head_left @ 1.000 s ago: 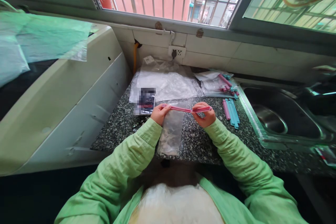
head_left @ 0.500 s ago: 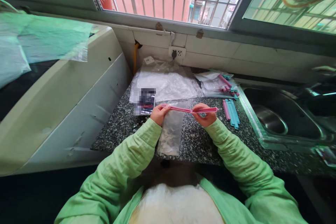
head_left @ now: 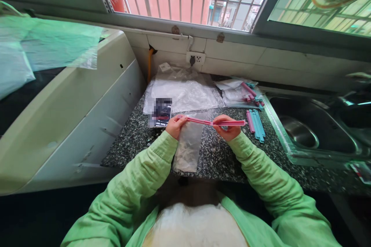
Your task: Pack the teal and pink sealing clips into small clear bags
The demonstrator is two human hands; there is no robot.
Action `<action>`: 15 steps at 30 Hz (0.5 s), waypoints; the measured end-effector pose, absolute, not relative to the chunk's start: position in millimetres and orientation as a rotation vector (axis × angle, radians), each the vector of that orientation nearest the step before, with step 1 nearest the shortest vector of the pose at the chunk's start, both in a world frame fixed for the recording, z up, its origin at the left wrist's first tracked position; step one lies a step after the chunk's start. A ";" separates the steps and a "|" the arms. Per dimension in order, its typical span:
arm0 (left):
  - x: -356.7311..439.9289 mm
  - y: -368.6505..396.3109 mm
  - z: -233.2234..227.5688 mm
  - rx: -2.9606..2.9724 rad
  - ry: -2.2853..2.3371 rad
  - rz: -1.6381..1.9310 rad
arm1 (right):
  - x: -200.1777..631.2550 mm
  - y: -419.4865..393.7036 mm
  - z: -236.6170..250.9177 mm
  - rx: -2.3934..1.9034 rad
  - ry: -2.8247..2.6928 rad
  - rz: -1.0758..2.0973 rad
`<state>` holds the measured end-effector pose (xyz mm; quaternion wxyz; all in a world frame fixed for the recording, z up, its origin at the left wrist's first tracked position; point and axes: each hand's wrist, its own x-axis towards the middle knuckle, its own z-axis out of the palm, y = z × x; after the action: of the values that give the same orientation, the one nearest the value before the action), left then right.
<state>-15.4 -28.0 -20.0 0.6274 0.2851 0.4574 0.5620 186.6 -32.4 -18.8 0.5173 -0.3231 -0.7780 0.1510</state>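
A long pink sealing clip (head_left: 203, 121) runs across the top of a small clear plastic bag (head_left: 189, 146) that hangs down onto the speckled granite counter (head_left: 214, 158). My left hand (head_left: 176, 125) pinches the clip's left end together with the bag's top. My right hand (head_left: 227, 126) grips the clip further right, and its pink outer piece (head_left: 236, 123) sticks out past my fingers toward the right. Both arms wear light green sleeves.
Loose pink and blue clips (head_left: 255, 122) lie to the right, by a steel sink (head_left: 307, 129). A heap of clear bags (head_left: 182, 90) and a bagged bundle of clips (head_left: 245, 93) sit at the back. A blurred dark item (head_left: 161, 112) lies left, beside a white appliance (head_left: 72, 104).
The pink outer piece has slid further to the right out of my right hand. My left hand and the bag have stayed in place.
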 end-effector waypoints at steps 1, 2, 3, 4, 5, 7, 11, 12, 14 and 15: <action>-15.4 -27.9 -19.3 0.646 1.047 1.287 | 186.3 -32.9 -18.4 -0.782 -1.856 0.383; -15.5 -27.7 -18.8 0.638 1.045 1.286 | 186.1 -33.6 -18.0 -0.789 -1.847 0.402; -15.6 -27.6 -18.4 0.632 1.043 1.284 | 185.8 -34.2 -17.7 -0.796 -1.839 0.417; -15.7 -27.4 -18.2 0.627 1.041 1.283 | 185.7 -34.7 -17.5 -0.802 -1.834 0.429; -16.0 -27.2 -18.1 0.624 1.038 1.281 | 185.6 -35.1 -17.5 -0.805 -1.828 0.438; -16.6 -27.0 -18.3 0.619 1.031 1.276 | 185.6 -35.5 -18.1 -0.797 -1.810 0.450; -18.2 -26.7 -20.1 0.624 1.023 1.263 | 186.3 -34.7 -21.4 -0.748 -1.773 0.489; -18.5 -26.4 -20.7 0.633 1.022 1.258 | 186.3 -34.5 -22.2 -0.742 -1.766 0.504; -19.1 -26.0 -21.8 0.658 1.019 1.252 | 185.9 -34.6 -23.0 -0.745 -1.745 0.534; -19.3 -25.8 -22.2 0.670 1.017 1.250 | 185.3 -34.8 -23.2 -0.754 -1.732 0.549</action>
<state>-19.3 -25.8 -22.2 0.6430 0.2940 0.4464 0.5486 185.3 -34.8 -23.2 0.5542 -0.3189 -0.7329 0.2325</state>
